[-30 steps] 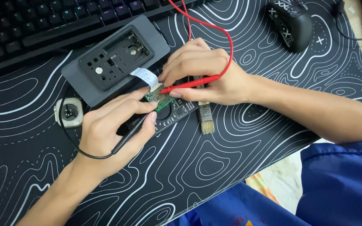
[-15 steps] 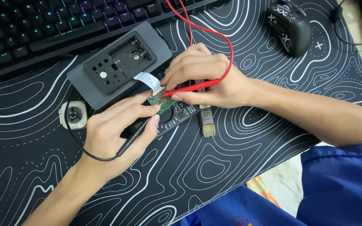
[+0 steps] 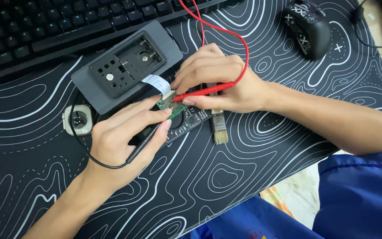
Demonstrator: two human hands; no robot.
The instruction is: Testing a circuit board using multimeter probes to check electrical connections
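While the left hand pinched a black probe, the right hand gripped a red probe; both tips met the board, steadied for contact.

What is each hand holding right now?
Left hand: closed on the black probe, tip at the green circuit board.
Right hand: closed on the red probe, tip on that board.

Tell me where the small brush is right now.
In the head view, the small brush lies on the desk mat, just under the right hand and right of the black circuit board.
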